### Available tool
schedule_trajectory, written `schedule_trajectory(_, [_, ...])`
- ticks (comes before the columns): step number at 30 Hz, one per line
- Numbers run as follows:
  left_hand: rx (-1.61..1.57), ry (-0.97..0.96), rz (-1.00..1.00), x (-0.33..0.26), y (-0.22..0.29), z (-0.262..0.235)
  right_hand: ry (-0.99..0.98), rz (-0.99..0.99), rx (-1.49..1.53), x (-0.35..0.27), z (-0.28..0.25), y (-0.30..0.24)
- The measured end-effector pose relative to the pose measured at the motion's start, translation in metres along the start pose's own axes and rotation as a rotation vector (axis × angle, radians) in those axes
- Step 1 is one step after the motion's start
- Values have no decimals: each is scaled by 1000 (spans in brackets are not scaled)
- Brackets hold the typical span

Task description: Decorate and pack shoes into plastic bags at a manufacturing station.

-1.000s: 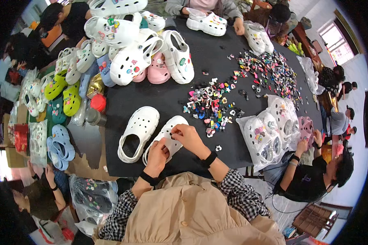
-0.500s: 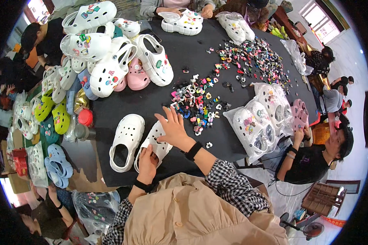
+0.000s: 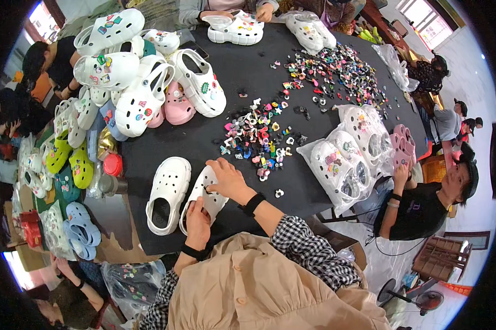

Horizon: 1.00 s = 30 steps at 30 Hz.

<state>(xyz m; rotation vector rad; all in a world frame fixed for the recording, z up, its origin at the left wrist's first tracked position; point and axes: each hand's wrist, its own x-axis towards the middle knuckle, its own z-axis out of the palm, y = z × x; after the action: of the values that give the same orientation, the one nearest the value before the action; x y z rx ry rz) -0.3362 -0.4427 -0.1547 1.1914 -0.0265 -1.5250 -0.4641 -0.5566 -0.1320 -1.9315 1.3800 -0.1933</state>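
Steadying the white clog (image 3: 197,190) with my left hand (image 3: 197,226), I grip its near side, fingers at the heel opening and thumb up along the outside. My right hand (image 3: 230,182) lies over the toe, fingers stretched out and the thumb set wide of them, its tip down by a small dark spot on the upper; I cannot tell whether that is a charm or one of the holes. The clog sits on the black table (image 3: 204,137) straight in front of me, toe pointing away, just right of a second white clog (image 3: 171,184) that stands flat, with bare holes across its toe. Beyond my right hand spreads a pile of mixed charms (image 3: 267,132), with one loose charm (image 3: 279,193) nearer me and a bigger heap (image 3: 341,71) farther off. Bagged white clogs (image 3: 328,165) lie to the right; decorated clogs (image 3: 143,110) are stacked at the far left. Across the table, a grey-sleeved person handles another white clog (image 3: 234,30).
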Motion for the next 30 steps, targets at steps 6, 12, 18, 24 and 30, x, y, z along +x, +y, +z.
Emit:
schedule_trajectory(6, [4,-87,16,-5,0,1,136,-30,-27,-1,12,0])
schedule_trajectory(12, [-124,-63,101,-7,-2,15,196,-209,164,-5,10,25])
schedule_trajectory(18, [-323,-70,72,-8,11,17,565,-51,136,-52,-9,90])
schedule_trajectory(24, [-70,-235,-15,-27,12,13,560,-123,-180,-60,-26,117])
schedule_trajectory(30, [82,-241,106,-72,71,0,505,-92,-222,-61,-30,129])
